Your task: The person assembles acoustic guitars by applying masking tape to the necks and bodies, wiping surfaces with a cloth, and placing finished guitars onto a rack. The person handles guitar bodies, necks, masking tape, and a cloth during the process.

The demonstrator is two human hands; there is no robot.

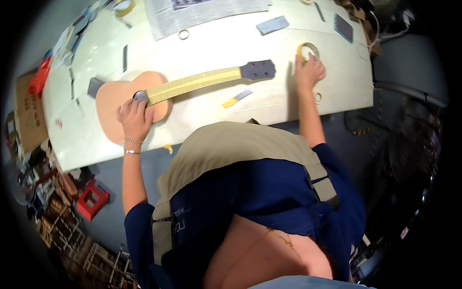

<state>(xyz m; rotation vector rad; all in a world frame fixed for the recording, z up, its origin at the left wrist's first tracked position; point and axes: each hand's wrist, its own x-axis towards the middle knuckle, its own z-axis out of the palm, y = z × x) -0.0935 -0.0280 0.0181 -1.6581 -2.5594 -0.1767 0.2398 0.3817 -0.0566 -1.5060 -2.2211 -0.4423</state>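
A small ukulele (108, 98) lies across the table, its body pale wood, its neck covered in yellow tape and its headstock dark. My left hand (134, 118) rests on the top of the body, fingers apart, by a dark grey round patch where the neck begins. Over at the right, my right hand (309, 74) grips a roll of yellow tape (301, 50), its fingers closed on the near side of the ring. Between the hands, below the neck, a scraper-like blade with a yellow end (237, 99) lies flat.
The white table (207, 108) carries newspaper (202, 19), a grey-blue block (272, 25), a dark flat block (343, 28), and small tape rings (183, 34). A grey block (95, 86) sits beside the ukulele body. On the floor at left stands a red stool (93, 200).
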